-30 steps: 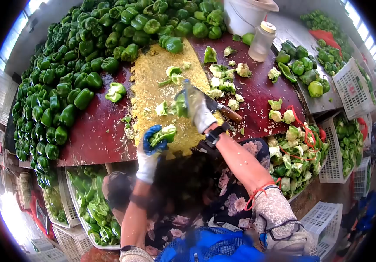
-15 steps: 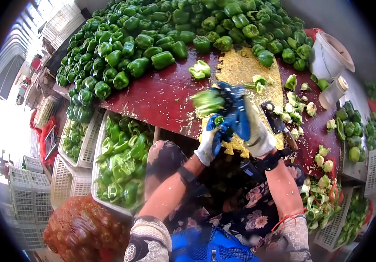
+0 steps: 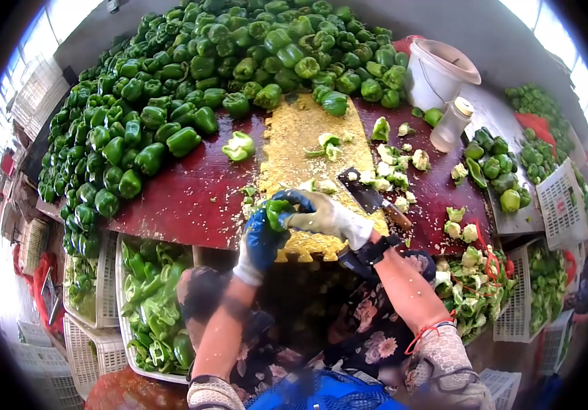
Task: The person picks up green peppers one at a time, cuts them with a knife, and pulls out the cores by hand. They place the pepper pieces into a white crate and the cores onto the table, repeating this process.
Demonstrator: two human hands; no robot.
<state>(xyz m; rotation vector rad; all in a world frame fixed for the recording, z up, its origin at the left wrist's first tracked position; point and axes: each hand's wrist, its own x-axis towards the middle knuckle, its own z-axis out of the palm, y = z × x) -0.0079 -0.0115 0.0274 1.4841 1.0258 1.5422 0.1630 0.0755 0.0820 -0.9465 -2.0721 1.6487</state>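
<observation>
A green pepper piece [image 3: 277,213] is held between my two gloved hands, over the near part of the yellow mat [image 3: 290,147]. My left hand [image 3: 261,240], in a blue and white glove, has its fingers wrapped round it from the left. From the right, my right hand [image 3: 318,215] grips the same piece with thumb and fingers. A cleaver [image 3: 369,195] lies on the mat's right side with its handle toward me. Pale pepper cores [image 3: 393,171] are scattered beside it. A cut pepper [image 3: 239,146] sits on the red board [image 3: 171,205] to the left.
Whole green peppers [image 3: 171,89] are heaped at the back and left. A white bucket [image 3: 437,75] and a clear bottle [image 3: 452,124] stand at the back right. Cut peppers fill a white crate [image 3: 124,311] at the lower left. Cores and scraps [image 3: 475,287] lie at the lower right.
The view has swung to the right. Blurred pepper pieces beside my hands are gone from there; both hands now hold one green piece together, lower over the mat, and my right hand has turned inward.
</observation>
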